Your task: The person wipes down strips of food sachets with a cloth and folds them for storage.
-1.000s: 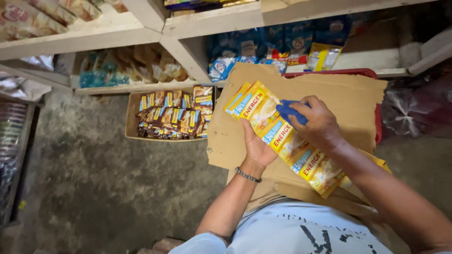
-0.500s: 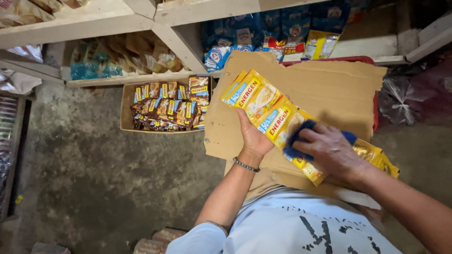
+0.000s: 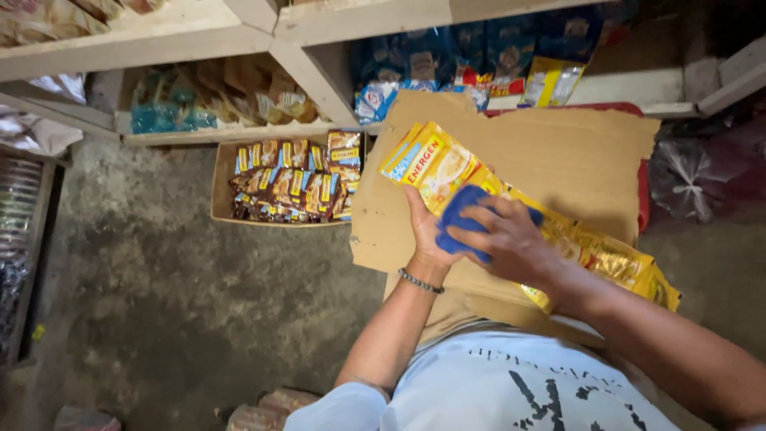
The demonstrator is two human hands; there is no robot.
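small box of brown sachets (image 3: 291,183) sits on the floor at left. left hand (image 3: 427,231) fingers curl under the strip of yellow sachets (image 3: 447,164), holding it above the cardboard box (image 3: 574,160). right hand (image 3: 511,243) fingers closed on a blue cloth (image 3: 463,215), pressed onto the strip. best to keep the strip taut and flat while wiping.

Glossy plastic sachets (image 3: 447,164), soft blue cloth (image 3: 463,215), matt cardboard (image 3: 558,152).

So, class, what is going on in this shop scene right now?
A person holds a strip of yellow sachets over a sheet of cardboard. The left hand supports the strip from beneath, while the right hand presses a blue cloth against it. An open box of brown sachets sits on the floor beside the shelves.
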